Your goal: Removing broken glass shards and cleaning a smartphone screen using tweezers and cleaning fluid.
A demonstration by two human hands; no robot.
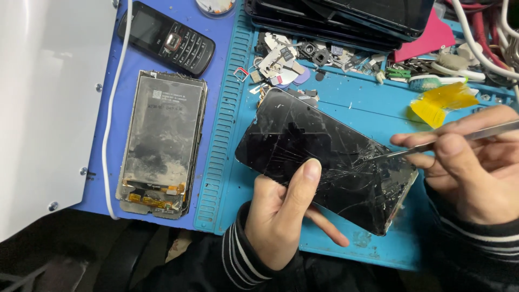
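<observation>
A black smartphone (303, 146) with a badly cracked screen lies tilted over a blue work mat (367, 103). My left hand (284, 216) grips it from below, thumb pressed on the glass near its lower edge. My right hand (476, 167) holds metal tweezers (432, 145) like a pen. Their tip touches the shattered glass near the phone's right end, where the cracks are densest.
A removed screen panel (162, 143) with flex cables lies to the left, beside a black keypad phone (167, 37) and a white cable (111, 124). Small parts (292, 57), a toothbrush (446, 80), yellow tape (440, 101), a pink card (430, 38) and stacked phones (346, 19) crowd the far edge.
</observation>
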